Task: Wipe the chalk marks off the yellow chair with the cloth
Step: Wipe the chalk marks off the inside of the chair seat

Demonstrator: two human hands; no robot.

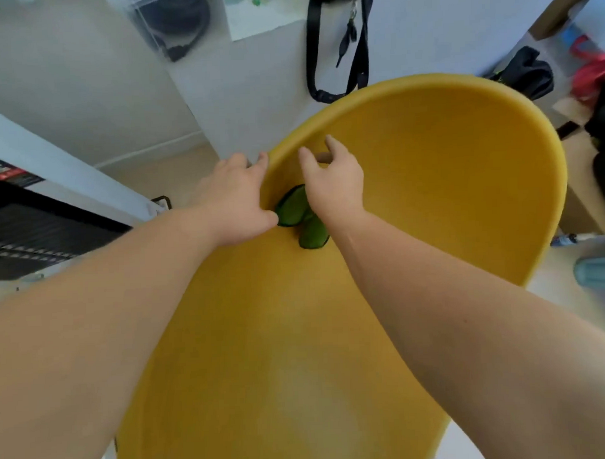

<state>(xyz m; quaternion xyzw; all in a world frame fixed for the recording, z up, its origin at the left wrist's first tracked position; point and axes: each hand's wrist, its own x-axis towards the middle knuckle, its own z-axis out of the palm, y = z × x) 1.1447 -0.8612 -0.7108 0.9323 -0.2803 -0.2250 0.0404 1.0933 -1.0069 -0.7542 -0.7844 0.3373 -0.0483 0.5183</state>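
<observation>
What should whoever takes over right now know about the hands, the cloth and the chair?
Left hand: grip on the chair's left rim, steadying it.
Right hand: fingers spread over the seat back, holding nothing.
Green cloth: lies crumpled on the yellow chair, below and between both hands.
Done: cannot tell; a pale smear shows low on the seat.
Left: pick up the cloth, wipe that patch.

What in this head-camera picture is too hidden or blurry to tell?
- Green cloth: partly covered by the right hand.
- Chalk marks on the yellow chair: none made out; picture is soft.
- Left hand: fingertips go over the chair's rim.
- Chair legs: below frame.
</observation>
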